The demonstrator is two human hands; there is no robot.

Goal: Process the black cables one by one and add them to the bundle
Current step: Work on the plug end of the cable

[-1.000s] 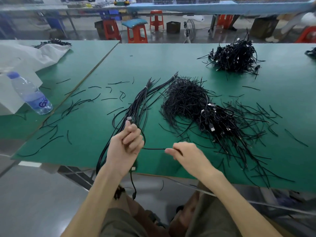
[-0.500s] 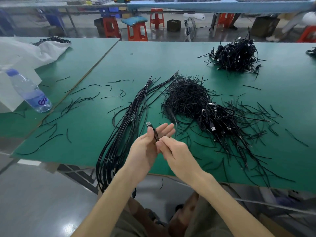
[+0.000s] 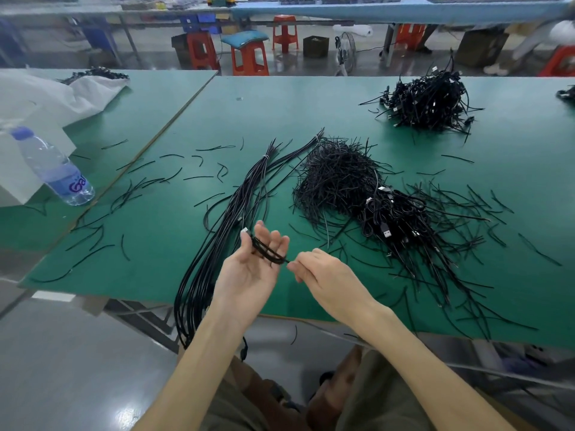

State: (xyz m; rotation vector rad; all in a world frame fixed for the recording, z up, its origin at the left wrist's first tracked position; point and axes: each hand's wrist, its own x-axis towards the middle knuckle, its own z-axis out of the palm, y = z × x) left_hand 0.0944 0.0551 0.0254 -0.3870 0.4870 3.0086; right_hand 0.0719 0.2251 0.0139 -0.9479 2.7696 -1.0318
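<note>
Green table (image 3: pixel 311 101) carries black cables (image 3: pixel 392 213); left of them a clear bottle (image 3: pixel 53 168) with blue cap and label; beyond, orange stools (image 3: pixel 199 38)

Legible in one place only: on the blue label of the clear plastic water bottle (image 3: pixel 53 168), by the right edge of the left green table (image 3: pixel 140 113). Large purple letters there, reading "Ga", the rest cut off where the label curves out of sight.
</note>
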